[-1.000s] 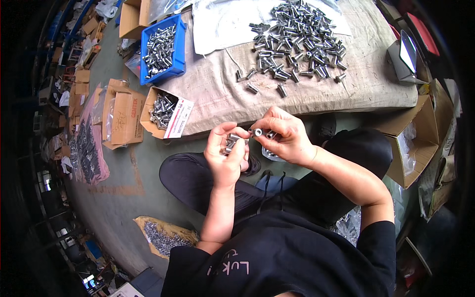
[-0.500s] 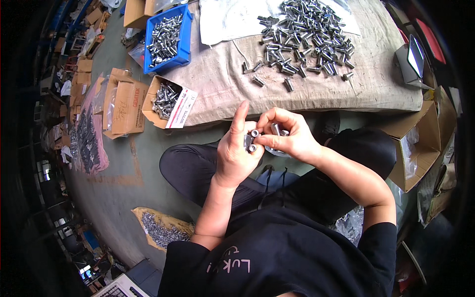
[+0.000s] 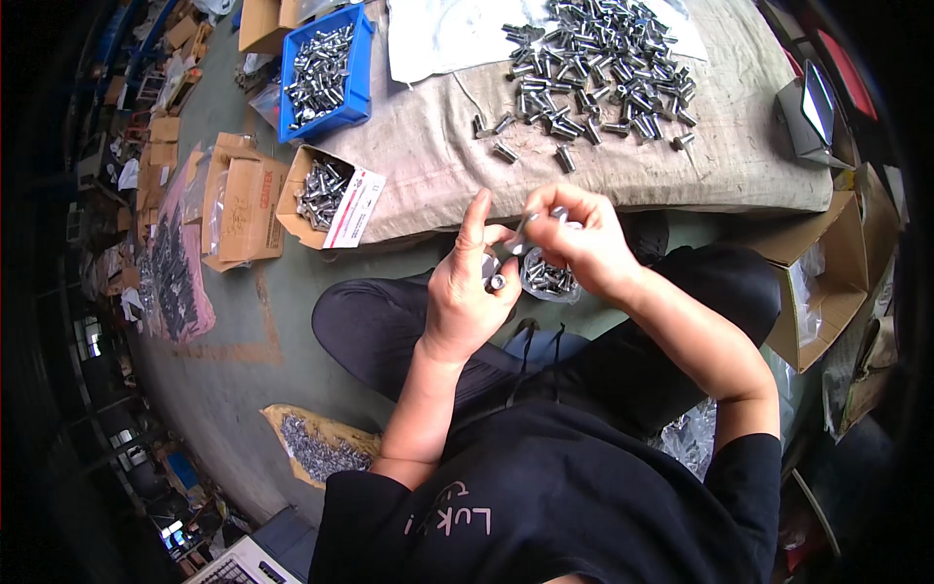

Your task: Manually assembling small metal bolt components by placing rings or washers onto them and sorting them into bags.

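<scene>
Has many metal fittings [image 3: 319, 76] already in the open carton [image 3: 300, 231] and the blue bin [image 3: 336, 125]; cradles at least 1 more piece [image 3: 498, 282] in the half-curled left hand [image 3: 460, 304]; grasps others, apparently 2 but blurred, in the right hand [image 3: 592, 251]; has a large heap [image 3: 603, 73] left, loose on the beige cloth [image 3: 423, 165].
</scene>
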A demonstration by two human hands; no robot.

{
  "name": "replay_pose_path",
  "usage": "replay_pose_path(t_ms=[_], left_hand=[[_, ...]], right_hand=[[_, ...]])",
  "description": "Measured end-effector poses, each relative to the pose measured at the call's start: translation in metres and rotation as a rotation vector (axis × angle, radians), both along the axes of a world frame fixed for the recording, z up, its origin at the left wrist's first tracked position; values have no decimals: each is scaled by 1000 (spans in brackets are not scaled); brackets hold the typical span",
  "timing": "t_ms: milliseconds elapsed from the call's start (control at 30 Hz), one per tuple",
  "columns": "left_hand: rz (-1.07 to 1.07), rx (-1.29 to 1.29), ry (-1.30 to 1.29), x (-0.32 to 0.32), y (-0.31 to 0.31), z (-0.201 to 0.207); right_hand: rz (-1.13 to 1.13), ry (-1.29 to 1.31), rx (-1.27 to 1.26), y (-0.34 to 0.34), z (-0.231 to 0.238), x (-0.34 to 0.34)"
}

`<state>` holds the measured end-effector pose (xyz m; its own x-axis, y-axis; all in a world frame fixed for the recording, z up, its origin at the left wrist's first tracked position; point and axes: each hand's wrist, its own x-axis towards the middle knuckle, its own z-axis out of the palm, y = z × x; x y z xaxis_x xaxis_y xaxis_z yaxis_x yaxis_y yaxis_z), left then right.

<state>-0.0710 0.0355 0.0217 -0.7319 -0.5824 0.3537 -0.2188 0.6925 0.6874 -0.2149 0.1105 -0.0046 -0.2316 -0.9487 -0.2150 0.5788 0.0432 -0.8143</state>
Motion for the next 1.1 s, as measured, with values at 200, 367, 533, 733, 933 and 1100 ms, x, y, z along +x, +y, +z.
replay_pose_path(t_ms=[200, 367, 533, 733, 933, 1100], left_hand=[[34, -68, -30, 3, -5, -4], [41, 2, -78, 3, -5, -3], [22, -57, -86, 4, -7, -11], [-39, 480, 72, 3, -7, -1], [-59, 1477, 392, 8, -9, -5], [-108, 1799, 603, 8, -13, -14]], right_hand=[[184, -285, -16, -2, 8, -4], [189, 330, -103, 0, 11, 18], [101, 603, -171, 1, 8, 18], [59, 88, 26, 0, 7, 8], [66, -641, -66, -7, -1, -2], [176, -487, 5, -3, -2, -6]])
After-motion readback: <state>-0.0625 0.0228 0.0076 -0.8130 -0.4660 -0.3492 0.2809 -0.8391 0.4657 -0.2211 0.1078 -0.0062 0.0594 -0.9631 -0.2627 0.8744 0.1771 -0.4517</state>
